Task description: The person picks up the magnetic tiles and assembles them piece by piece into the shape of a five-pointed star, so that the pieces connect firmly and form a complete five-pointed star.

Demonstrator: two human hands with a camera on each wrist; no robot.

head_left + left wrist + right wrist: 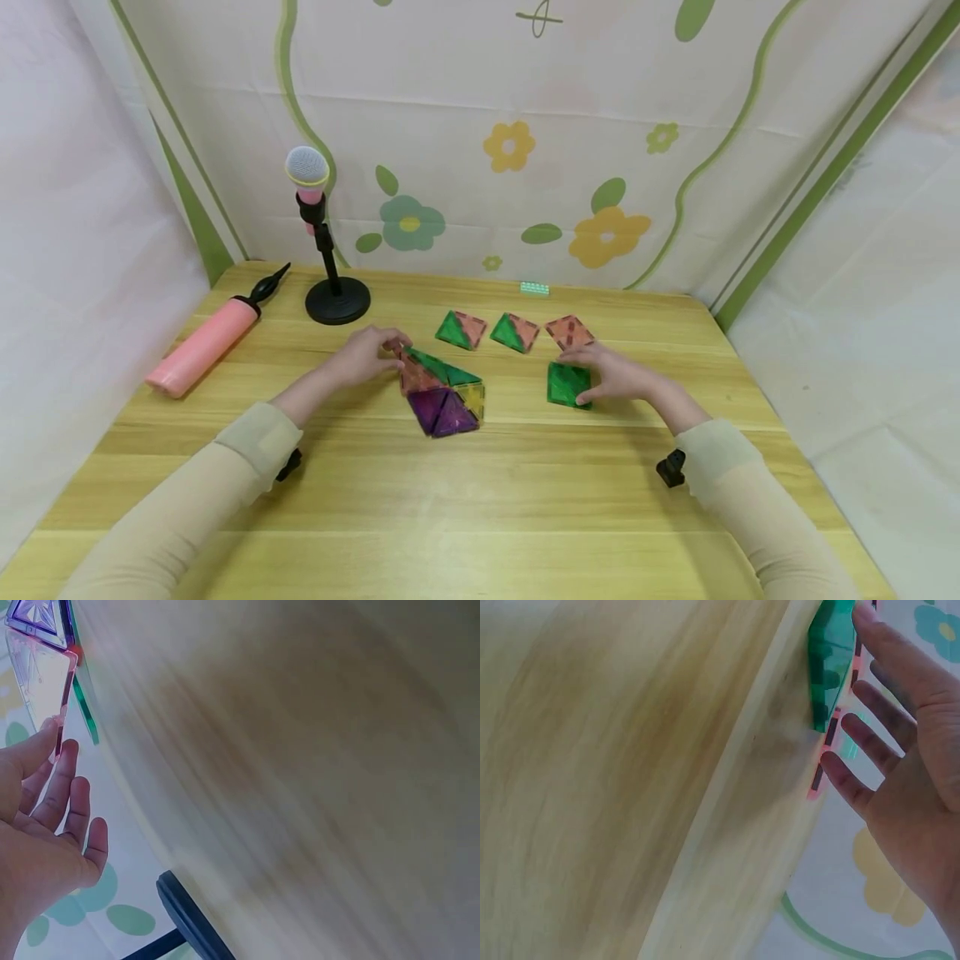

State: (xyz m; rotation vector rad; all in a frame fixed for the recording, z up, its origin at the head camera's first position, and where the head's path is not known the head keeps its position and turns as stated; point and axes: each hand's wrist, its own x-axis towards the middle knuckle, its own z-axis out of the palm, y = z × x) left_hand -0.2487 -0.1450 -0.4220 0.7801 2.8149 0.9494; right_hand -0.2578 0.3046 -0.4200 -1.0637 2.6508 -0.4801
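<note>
In the head view my left hand (366,357) pinches the outer corner of a red triangular magnetic tile (417,377), with thumb and forefinger on its tip in the left wrist view. That tile belongs to a flat cluster with green tiles (442,367), a yellow tile (472,398) and purple tiles (454,415). My right hand (617,373) spreads over the right side of a green tile piece (567,383), thumb at its near corner. In the right wrist view its fingers are loosely extended beside the green piece (831,664). A red tile piece (570,331) lies just behind this hand.
Two green-and-red tile pairs (461,330) (515,332) lie behind the cluster. A toy microphone on a black stand (337,300) and a pink hand pump (204,346) stand and lie at the left. A small mint-coloured block (535,288) sits near the table's back edge, before a flowered curtain (465,100).
</note>
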